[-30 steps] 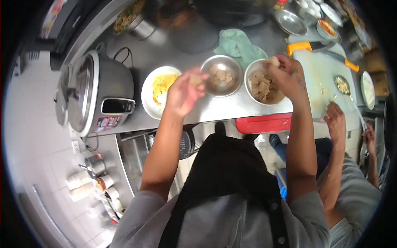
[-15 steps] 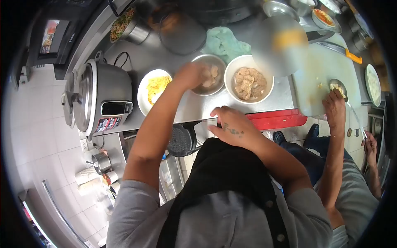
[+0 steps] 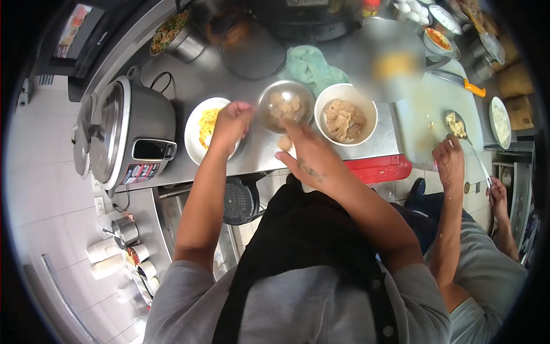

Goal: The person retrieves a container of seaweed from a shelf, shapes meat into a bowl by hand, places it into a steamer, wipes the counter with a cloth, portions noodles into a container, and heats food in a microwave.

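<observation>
My left hand (image 3: 234, 121), its fingers curled in, hovers over the right rim of a white plate (image 3: 193, 150) with yellow, egg-like food (image 3: 207, 127); whatever the fingers hold is hidden. My right hand (image 3: 314, 157) reaches in front of a steel bowl (image 3: 266, 127) of pale meat pieces (image 3: 285, 106), thumb and forefinger apart. A small pale meat piece (image 3: 285, 143) shows between that thumb and forefinger, at the counter in front of the bowl; I cannot tell whether they touch it. To the right stands a white bowl (image 3: 373, 125) of minced-looking brownish meat (image 3: 345, 119).
A rice cooker (image 3: 134, 123) stands at left, a green cloth (image 3: 312, 66) behind the bowls. At right, a co-worker's hands (image 3: 450, 160) handle a ladle (image 3: 456, 123) over a cutting board (image 3: 412, 129); an orange-handled knife (image 3: 474, 87) lies there. A red tray (image 3: 378, 169) juts out at the front edge.
My left hand has left the steel bowl and moved left to the plate. My right hand has reached up towards the steel bowl. A meat piece now shows in front of that bowl.
</observation>
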